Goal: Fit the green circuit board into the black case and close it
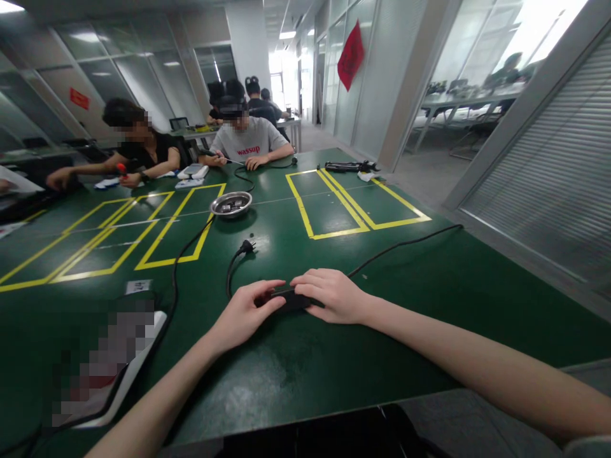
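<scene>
A black, brick-shaped power adapter point(296, 301) lies between my two hands, low over the green table. My left hand point(255, 308) curls around its left end, thumb in front and fingers behind. From the other side my right hand point(331, 296) grips it, fingers over the top and thumb along the near edge. A thick black cord point(230, 273) runs from beside my left hand to a plug point(247, 247) whose prongs point right. Beyond my right hand a thinner cable point(405, 242) stretches to the table's right edge. The adapter's ends are hidden by my fingers.
A metal bowl point(231, 205) with small metal parts stands ahead. Another black cord point(175, 273) passes on the left, by a blurred white-edged object point(147, 346). Yellow tape point(341, 234) marks the green table point(286, 381). Co-workers point(248, 137) sit across it; a black tripod-like item point(351, 166) lies far right.
</scene>
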### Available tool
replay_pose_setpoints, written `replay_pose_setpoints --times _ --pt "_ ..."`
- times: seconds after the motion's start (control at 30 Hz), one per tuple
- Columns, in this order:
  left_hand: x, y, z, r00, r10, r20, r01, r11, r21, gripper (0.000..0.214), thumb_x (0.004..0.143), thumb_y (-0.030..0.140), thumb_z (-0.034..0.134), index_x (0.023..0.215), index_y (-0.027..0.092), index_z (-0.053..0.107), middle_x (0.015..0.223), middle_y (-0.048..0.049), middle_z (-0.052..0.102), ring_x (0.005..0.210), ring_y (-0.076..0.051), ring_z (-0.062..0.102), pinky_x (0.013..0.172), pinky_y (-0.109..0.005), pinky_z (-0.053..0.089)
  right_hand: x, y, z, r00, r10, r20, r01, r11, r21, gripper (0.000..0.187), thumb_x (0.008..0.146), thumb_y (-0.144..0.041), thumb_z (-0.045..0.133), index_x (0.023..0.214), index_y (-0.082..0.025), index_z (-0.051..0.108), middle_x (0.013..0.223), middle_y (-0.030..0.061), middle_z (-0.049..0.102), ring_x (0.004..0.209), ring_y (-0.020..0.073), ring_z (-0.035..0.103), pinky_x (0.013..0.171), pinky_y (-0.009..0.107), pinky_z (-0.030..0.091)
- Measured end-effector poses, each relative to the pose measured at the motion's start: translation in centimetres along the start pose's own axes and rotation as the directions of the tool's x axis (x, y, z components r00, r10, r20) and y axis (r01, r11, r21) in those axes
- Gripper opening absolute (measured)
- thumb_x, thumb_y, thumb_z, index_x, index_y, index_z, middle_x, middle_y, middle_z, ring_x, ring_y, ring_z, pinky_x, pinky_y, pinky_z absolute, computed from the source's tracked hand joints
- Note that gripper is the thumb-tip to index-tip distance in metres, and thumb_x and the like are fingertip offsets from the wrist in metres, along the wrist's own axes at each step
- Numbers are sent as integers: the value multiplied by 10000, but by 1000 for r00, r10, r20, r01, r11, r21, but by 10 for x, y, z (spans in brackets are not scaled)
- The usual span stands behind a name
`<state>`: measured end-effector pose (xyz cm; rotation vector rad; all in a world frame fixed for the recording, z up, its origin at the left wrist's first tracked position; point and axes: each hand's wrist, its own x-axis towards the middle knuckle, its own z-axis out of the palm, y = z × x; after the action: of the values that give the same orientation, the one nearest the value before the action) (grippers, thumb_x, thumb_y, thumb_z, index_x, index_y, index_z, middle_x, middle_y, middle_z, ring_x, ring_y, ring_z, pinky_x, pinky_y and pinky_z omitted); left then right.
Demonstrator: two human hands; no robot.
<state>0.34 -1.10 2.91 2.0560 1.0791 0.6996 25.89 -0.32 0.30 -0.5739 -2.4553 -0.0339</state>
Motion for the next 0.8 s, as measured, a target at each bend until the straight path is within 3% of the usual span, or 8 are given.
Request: replay_pose_setpoints --times 0.1,0.17,0.3,0.4,0.5,0.63,0.8 --pt "-3 -3 0 988 152 -11 -148 977 154 368 1002 418 639 1276 189 730 960 -53 736 835 -195 674 745 -291 532 0 1 1 985 155 80 -163 981 102 436 915 -393 743 1267 -163 628 1092 121 753 943 249 706 814 359 567" --pt "-4 -6 0 967 254 -10 -243 935 259 354 1021 413 630 1276 184 720 945 -51 728 832 -194 671 738 -292 521 0 1 2 973 213 87 -224 964 146 427 914 -434 760 1231 -165 664 996 101 756 890 240 705 780 343 560" --pt "-4 -11 0 913 407 -14 -364 832 420 384 1021 430 645 1292 162 690 897 -51 722 811 -202 661 728 -307 499 -1 1 4 986 167 -12 -162 971 176 272 966 -407 720 1072 -157 719 885 88 749 811 219 683 726 326 539" --pt "-3 -11 2 897 442 -2 -387 787 480 321 1012 451 661 1145 163 714 930 -57 750 828 -210 678 751 -333 489 -1 2 5 992 88 -95 -74 988 139 290 1004 -418 671 1065 -138 713 871 93 741 784 214 658 706 327 525" --pt "-2 -10 4 901 433 20 -384 776 500 280 1017 446 661 1019 170 707 893 -41 758 800 -208 683 755 -347 480 0 4 4 995 34 -99 -24 995 99 306 1022 -434 642 1058 -138 708 856 89 729 779 212 641 704 326 512" --pt "-2 -9 5 889 457 26 -403 755 516 262 1021 432 660 1028 173 703 893 -42 757 820 -217 680 765 -359 484 1 5 3 997 59 -53 -54 994 94 347 981 -501 689 1041 -158 688 852 73 708 788 208 633 684 313 494" --pt "-2 -8 3 868 496 19 -426 725 542 285 1009 440 671 1110 174 692 969 -65 779 856 -226 694 760 -362 502 0 2 3 995 54 -81 -49 997 62 285 1024 -442 632 1013 -159 656 824 67 675 782 206 613 678 307 470"
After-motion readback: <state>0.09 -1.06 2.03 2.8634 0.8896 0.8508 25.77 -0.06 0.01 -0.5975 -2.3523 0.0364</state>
